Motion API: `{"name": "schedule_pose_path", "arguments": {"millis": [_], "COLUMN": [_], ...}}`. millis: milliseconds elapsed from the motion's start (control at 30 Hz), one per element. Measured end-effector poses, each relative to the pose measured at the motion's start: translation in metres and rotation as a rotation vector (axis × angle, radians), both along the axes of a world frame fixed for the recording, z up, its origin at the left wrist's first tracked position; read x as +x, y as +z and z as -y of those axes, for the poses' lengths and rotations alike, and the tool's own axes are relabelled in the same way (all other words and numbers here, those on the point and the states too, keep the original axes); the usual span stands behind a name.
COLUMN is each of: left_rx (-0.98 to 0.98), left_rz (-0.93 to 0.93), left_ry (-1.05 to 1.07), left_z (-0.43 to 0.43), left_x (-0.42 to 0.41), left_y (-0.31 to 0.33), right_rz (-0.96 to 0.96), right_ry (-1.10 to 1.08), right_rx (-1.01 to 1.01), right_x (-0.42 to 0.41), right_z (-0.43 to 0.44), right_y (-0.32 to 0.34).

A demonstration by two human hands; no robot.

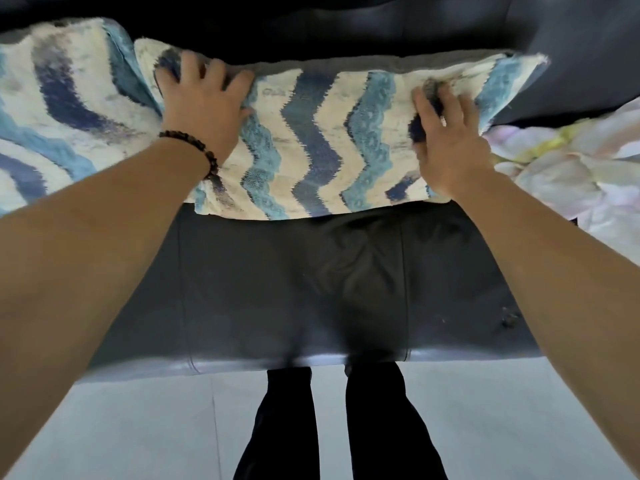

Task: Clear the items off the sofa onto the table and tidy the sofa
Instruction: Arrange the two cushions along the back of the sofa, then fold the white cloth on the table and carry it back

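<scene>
Left hand (204,109) and right hand (446,147), both spread flat with fingers open, press on a shaggy cushion with blue, teal and cream zigzag stripes (311,143), gripping nothing. The cushion stands against the back of the dark leather sofa (294,289); 1 matching cushion (65,109) touches its left side, a pale floral fabric (568,168) lies right
</scene>
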State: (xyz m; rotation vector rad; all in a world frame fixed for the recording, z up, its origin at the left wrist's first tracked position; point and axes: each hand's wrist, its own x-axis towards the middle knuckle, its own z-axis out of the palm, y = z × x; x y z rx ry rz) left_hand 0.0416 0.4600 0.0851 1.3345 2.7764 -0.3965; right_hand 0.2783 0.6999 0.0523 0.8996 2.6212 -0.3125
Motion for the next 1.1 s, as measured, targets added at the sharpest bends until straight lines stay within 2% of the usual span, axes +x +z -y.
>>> {"name": "schedule_pose_path", "arguments": {"millis": [67, 133, 233, 333, 433, 533, 667, 767, 833, 933, 1000, 1100], "left_rx": [-0.029, -0.013, 0.077, 0.191, 0.066, -0.053, -0.103, -0.131, -0.055, 0.264, 0.482, 0.657], "left_rz": [-0.035, -0.038, -0.03, 0.003, 0.083, 0.072, -0.007, 0.042, 0.147, 0.381, 0.473, 0.516], "left_ry": [-0.006, 0.087, 0.233, 0.093, -0.076, -0.079, -0.002, 0.051, 0.072, 0.12, 0.141, 0.23], "left_z": [0.003, -0.006, -0.02, -0.006, 0.023, 0.029, 0.009, 0.005, 0.008, 0.018, 0.029, 0.048], "left_x": [-0.013, -0.017, 0.007, 0.041, 0.051, 0.042, 0.04, 0.048, 0.054, 0.072, 0.094, 0.143], "left_y": [-0.001, -0.004, -0.013, -0.02, -0.031, -0.04, -0.055, -0.057, -0.05, -0.025, 0.001, 0.046], "right_rz": [0.019, -0.001, -0.225, -0.364, -0.292, -0.17, -0.009, 0.028, 0.005, -0.082, -0.263, -0.618], "right_ry": [0.009, -0.024, -0.178, -0.19, -0.08, 0.047, -0.019, -0.051, -0.072, -0.151, -0.208, -0.258], "right_rx": [0.023, 0.086, 0.15, 0.09, 0.045, 0.059, -0.058, -0.06, -0.085, -0.228, -0.263, -0.123], "right_x": [-0.003, -0.005, 0.002, 0.023, 0.037, 0.022, -0.022, -0.025, -0.012, 0.012, 0.033, 0.077], "right_z": [0.0, 0.007, 0.032, 0.053, 0.059, 0.042, 0.022, 0.031, 0.042, 0.06, 0.081, 0.118], "right_y": [-0.002, -0.006, -0.009, -0.016, -0.026, -0.033, -0.029, -0.026, -0.024, -0.007, 0.016, 0.058]}}
